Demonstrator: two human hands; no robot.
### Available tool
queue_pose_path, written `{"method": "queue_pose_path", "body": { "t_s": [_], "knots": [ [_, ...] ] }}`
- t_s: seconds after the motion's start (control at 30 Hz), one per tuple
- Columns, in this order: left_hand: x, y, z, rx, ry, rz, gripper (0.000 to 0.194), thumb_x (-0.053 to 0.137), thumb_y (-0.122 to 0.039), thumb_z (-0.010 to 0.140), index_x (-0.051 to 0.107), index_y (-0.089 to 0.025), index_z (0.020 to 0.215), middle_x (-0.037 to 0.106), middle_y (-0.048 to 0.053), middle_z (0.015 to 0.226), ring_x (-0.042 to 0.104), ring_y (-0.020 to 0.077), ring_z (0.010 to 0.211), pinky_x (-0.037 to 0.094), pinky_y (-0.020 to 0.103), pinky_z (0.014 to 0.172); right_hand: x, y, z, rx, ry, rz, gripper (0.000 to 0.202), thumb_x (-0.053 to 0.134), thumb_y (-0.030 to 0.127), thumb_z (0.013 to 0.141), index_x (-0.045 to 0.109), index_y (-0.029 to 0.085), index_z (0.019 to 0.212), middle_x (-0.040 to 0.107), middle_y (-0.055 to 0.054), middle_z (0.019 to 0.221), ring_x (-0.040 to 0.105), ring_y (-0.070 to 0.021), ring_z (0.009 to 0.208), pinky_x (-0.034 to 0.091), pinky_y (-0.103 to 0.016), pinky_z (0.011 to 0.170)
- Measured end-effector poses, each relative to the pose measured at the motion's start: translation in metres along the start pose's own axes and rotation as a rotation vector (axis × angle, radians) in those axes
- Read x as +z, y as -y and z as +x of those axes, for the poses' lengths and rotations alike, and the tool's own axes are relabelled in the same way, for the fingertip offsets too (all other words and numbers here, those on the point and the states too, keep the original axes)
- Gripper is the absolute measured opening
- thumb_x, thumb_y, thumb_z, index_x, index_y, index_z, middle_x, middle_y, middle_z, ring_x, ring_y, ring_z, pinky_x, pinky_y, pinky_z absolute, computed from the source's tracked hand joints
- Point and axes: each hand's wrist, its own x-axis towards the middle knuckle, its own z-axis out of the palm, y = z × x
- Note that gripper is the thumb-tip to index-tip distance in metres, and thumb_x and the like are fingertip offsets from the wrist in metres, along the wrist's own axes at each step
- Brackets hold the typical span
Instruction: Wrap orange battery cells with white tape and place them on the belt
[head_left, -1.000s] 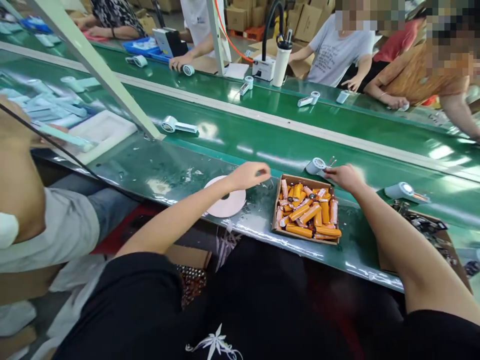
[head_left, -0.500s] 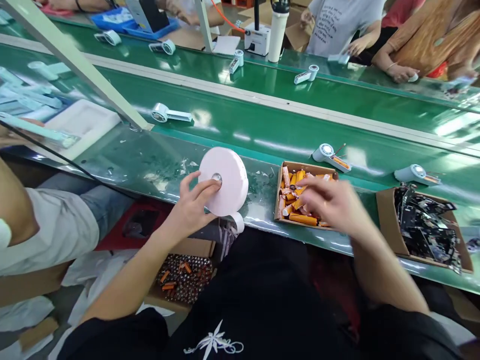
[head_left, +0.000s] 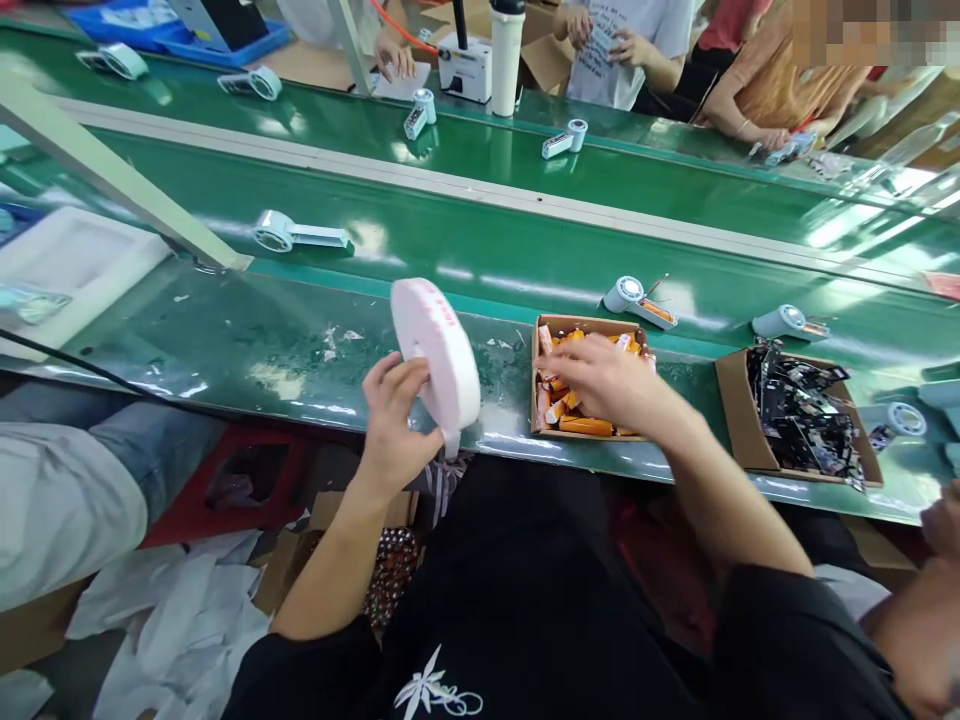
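My left hand (head_left: 394,425) grips a large roll of white tape (head_left: 448,355) by its centre hole, with the roll tilted and its edge facing right. A loose end of tape hangs below it, close to my thumb. My right hand (head_left: 619,385) is over a small cardboard box (head_left: 535,395) filled with orange-wrapped batteries (head_left: 586,427). Its fingers stretch to the left across the batteries, and I see nothing held in them. The undersides of these fingers are hidden.
A box of black parts (head_left: 739,410) stands to the right. Light-blue handheld fans (head_left: 626,293) lie on the green conveyor (head_left: 450,225). At left are a white foam tray (head_left: 97,265) and a slanted post (head_left: 120,170). Co-workers sit across the line and at both sides.
The tape roll has turned from face-on to nearly edge-on in my left hand. My right hand has lowered onto the batteries. The view has shifted to the right.
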Motion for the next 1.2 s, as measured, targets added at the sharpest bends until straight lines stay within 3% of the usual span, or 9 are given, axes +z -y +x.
{"method": "queue_pose_path", "body": {
  "t_s": [0.07,0.17,0.33,0.43,0.57,0.7,0.83,1.07,1.2],
  "knots": [
    [0.005,-0.01,0.006,0.094,0.016,-0.001,0.085,0.078,-0.007,0.075,0.044,-0.033,0.148,0.06,0.011,0.142,0.042,0.0363,0.147,0.047,0.06,0.118,-0.017,-0.029,0.011,0.043,0.105,-0.222,0.057,0.057,0.002,0.095,0.07,0.033,0.142,0.067,-0.012,0.132,0.06,-0.033,0.117,0.052,-0.043,0.095],
    [0.014,-0.021,0.013,0.163,0.038,0.007,0.085,0.071,-0.001,0.074,0.045,-0.031,0.149,0.062,0.011,0.141,0.042,0.037,0.145,0.046,0.061,0.118,-0.021,-0.046,0.025,0.122,0.25,-0.336,0.036,0.067,0.018,0.1,0.078,0.033,0.13,0.069,-0.012,0.119,0.062,-0.032,0.104,0.051,-0.04,0.088],
    [0.019,-0.026,0.013,0.178,0.099,0.041,0.087,0.068,0.003,0.072,0.046,-0.03,0.15,0.062,0.011,0.141,0.042,0.038,0.143,0.046,0.061,0.117,-0.007,-0.049,0.023,0.187,0.14,-0.275,0.024,0.061,0.027,0.106,0.082,0.024,0.116,0.078,-0.009,0.106,0.069,-0.0296,0.102,0.051,-0.041,0.097],
    [0.018,-0.029,0.012,0.186,0.086,0.087,0.088,0.067,0.004,0.071,0.048,-0.031,0.149,0.064,0.011,0.139,0.042,0.0381,0.142,0.046,0.06,0.116,0.001,-0.048,0.009,0.312,-0.075,-0.151,0.025,0.059,0.026,0.105,0.082,0.027,0.113,0.08,-0.006,0.112,0.072,-0.0304,0.106,0.055,-0.041,0.095],
    [0.021,-0.034,0.011,0.172,0.041,0.135,0.082,0.066,0.004,0.071,0.054,-0.028,0.146,0.067,0.01,0.135,0.044,0.0372,0.136,0.045,0.055,0.114,0.013,-0.027,-0.02,0.407,-0.573,0.086,0.025,0.061,0.038,0.106,0.082,0.029,0.117,0.079,-0.005,0.118,0.076,-0.0294,0.107,0.063,-0.043,0.095],
    [0.029,-0.041,0.009,0.139,0.012,0.149,0.076,0.069,-0.002,0.071,0.057,-0.027,0.141,0.067,0.01,0.13,0.048,0.0358,0.129,0.045,0.052,0.11,0.03,0.006,-0.038,0.257,-1.02,0.268,0.011,0.075,0.03,0.099,0.082,0.031,0.107,0.079,-0.003,0.118,0.079,-0.0298,0.104,0.069,-0.045,0.09],
    [0.033,-0.05,0.01,0.136,0.014,0.14,0.072,0.07,-0.003,0.07,0.057,-0.026,0.137,0.067,0.01,0.127,0.048,0.035,0.126,0.044,0.05,0.107,0.047,0.026,-0.039,0.212,-1.213,0.262,0.015,0.083,0.022,0.092,0.08,0.032,0.104,0.079,-0.003,0.116,0.079,-0.0326,0.101,0.073,-0.045,0.078],
    [0.031,-0.052,0.01,0.194,0.005,0.169,0.066,0.068,-0.002,0.078,0.057,-0.025,0.139,0.068,0.01,0.126,0.05,0.0323,0.123,0.042,0.049,0.107,0.074,0.042,-0.029,0.19,-1.012,0.553,0.013,0.078,0.026,0.097,0.079,0.031,0.109,0.076,-0.006,0.126,0.077,-0.0302,0.111,0.07,-0.047,0.096],
    [0.019,-0.047,0.012,0.258,-0.037,0.24,0.069,0.07,0.0,0.081,0.06,-0.028,0.143,0.072,0.007,0.122,0.049,0.0309,0.121,0.044,0.044,0.101,0.065,0.04,-0.032,0.213,-0.816,1.044,0.058,0.085,0.039,0.093,0.062,0.034,0.146,0.07,-0.006,0.138,0.073,-0.0289,0.12,0.066,-0.048,0.103]
  ]
}}
